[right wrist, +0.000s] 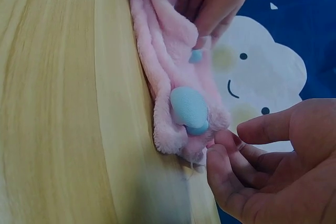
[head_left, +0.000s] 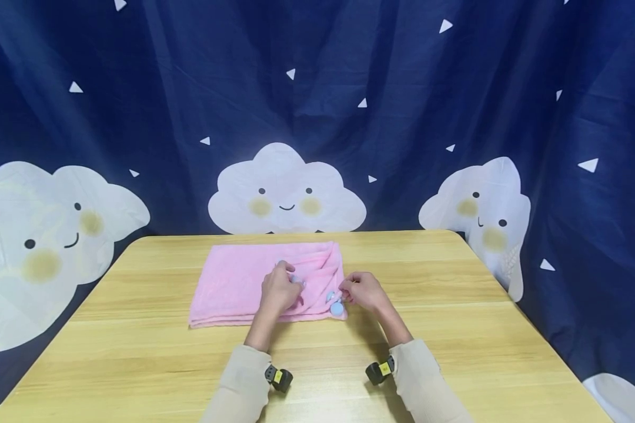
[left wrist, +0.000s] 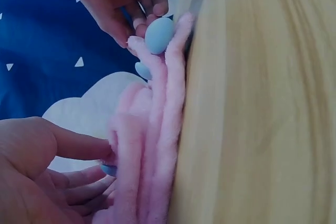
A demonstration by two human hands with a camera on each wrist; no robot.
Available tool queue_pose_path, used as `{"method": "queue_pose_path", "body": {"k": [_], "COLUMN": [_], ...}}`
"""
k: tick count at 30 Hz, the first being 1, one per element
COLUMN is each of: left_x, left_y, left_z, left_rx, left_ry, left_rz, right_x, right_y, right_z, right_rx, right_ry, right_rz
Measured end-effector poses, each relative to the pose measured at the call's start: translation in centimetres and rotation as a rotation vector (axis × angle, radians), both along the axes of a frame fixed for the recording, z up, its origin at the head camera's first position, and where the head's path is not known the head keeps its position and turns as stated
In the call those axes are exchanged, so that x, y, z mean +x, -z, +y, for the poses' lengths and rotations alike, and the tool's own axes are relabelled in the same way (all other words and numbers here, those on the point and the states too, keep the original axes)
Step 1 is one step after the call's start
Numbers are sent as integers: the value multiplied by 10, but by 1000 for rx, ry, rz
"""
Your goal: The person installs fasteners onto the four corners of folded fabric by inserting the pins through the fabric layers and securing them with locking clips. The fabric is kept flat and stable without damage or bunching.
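Note:
A folded pink plush blanket (head_left: 243, 276) lies on the wooden table, its right part bunched into creases. My left hand (head_left: 280, 288) pinches a fold of it near the middle. Beside those fingers shows a small light blue piece (left wrist: 108, 170), mostly hidden by cloth. At the blanket's near right corner sits a rounded light blue clip-like piece (right wrist: 189, 106), with a smaller blue knob (right wrist: 198, 127) against it. My right hand (head_left: 364, 289) is at that corner, fingertips pinching the blanket's edge next to the blue pieces; its exact grip is partly hidden.
The light wooden table (head_left: 137, 364) extends around the blanket to its rounded far corners. Behind it hangs a dark blue curtain (head_left: 317, 117) with white smiling clouds and small triangles. A black device (head_left: 278, 378) is strapped at each wrist.

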State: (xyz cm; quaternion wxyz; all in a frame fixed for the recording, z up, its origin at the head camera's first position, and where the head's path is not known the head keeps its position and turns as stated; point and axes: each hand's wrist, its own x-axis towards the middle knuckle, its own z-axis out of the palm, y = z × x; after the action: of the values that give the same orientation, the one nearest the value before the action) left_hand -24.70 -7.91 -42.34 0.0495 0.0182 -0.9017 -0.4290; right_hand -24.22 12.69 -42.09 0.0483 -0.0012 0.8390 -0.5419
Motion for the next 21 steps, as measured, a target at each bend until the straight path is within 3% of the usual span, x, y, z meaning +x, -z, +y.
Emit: {"method": "queue_pose_path", "body": {"k": [5, 11, 16, 21], "left_x": [2, 12, 21, 23], "left_y": [-12, -29, -31, -28], "left_z": [3, 13, 23, 28], "left_rx": [51, 106, 55, 18], "left_ry": [42, 246, 377, 436], "left_rz": [4, -17, -97, -122], "right_x": [1, 1, 0, -2], "right_y": [-1, 0, 1, 2], "right_z": [0, 1, 2, 2], "right_rx": [3, 24, 16, -5], "right_ry": [-2, -18, -26, -25], "right_rz": [4, 13, 21, 18]}}
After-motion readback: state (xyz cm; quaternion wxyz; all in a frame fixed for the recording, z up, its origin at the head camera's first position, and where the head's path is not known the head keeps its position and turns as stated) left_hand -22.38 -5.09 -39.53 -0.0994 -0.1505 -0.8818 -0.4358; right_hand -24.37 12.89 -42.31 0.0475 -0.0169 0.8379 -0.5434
